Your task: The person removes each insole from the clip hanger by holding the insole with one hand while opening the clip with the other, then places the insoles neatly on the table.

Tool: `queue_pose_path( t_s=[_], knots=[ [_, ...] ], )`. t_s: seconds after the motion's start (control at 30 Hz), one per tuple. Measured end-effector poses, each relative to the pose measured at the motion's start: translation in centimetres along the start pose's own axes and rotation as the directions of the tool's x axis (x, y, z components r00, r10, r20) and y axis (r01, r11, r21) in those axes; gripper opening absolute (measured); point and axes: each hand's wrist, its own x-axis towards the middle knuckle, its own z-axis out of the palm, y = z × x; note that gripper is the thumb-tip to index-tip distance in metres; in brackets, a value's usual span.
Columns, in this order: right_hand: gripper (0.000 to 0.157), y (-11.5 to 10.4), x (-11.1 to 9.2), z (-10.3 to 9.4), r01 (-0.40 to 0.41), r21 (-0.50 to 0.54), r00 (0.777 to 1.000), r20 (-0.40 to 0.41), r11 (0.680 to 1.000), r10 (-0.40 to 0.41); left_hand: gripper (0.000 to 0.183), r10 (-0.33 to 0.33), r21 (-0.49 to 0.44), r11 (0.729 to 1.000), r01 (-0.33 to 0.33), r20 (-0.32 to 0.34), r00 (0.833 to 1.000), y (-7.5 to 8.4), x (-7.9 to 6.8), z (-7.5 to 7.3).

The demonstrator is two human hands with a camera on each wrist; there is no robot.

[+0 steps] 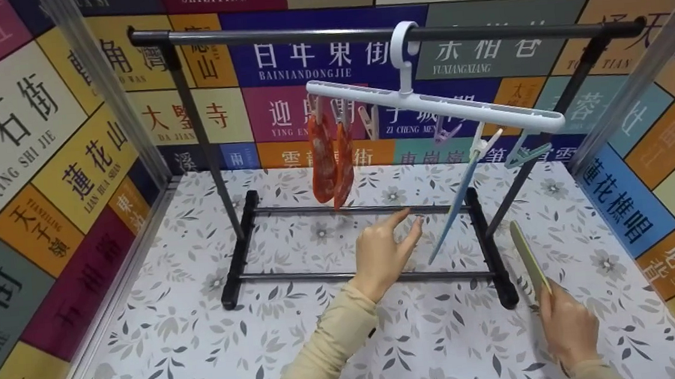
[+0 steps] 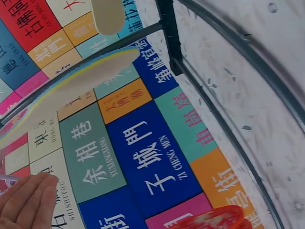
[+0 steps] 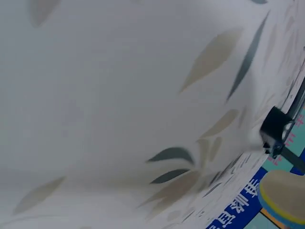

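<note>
My left hand (image 1: pixel 381 252) is raised in front of the hanger, thumb and forefinger apart with nothing between them. Just right of it a thin blue-edged insole (image 1: pixel 458 204) hangs from a white clip (image 1: pixel 479 142); in the left wrist view its pale face (image 2: pixel 81 86) shows. At the right, my right hand (image 1: pixel 570 323) pinches a yellow-green insole (image 1: pixel 528 256) by its lower end, tilted upward. Two mottled orange-red flat pieces (image 1: pixel 324 160) hang from clips on the hanger's left part. The right hand is out of the right wrist view, which shows an insole's rounded end (image 3: pixel 283 193).
A white clip hanger (image 1: pixel 439 106) hooks over the top bar (image 1: pixel 277 34) of a black metal rack. More clips, a purple one (image 1: pixel 446 133) and a green one (image 1: pixel 527 153), hang from it. The rack's feet (image 1: pixel 505 288) stand on a leaf-patterned tabletop (image 1: pixel 193 345) before sign-covered walls.
</note>
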Motion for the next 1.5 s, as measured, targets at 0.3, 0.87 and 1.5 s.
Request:
queue_pose_path(
  t_s=[0.3, 0.87, 1.5],
  knots=[
    [0.021, 1.8, 0.5, 0.3, -0.061, -0.08, 0.987, 0.143, 0.995, 0.072, 0.033, -0.124, 0.069, 0.99, 0.12, 0.063, 0.99, -2.0, -2.3, 0.3],
    [0.036, 2.7, 4.4, 2.4, -0.003, -0.135, 0.952, 0.302, 0.991, 0.044, 0.035, -0.172, 0.062, 0.984, 0.167, 0.086, 0.981, -3.0, -3.7, -0.4],
    [0.034, 2.1, 7.4, 5.5, -0.013, -0.142, 0.922, 0.382, 0.99, 0.067, 0.029, -0.166, 0.065, 0.985, 0.162, 0.07, 0.984, -3.5, -4.1, -0.3]
  ],
)
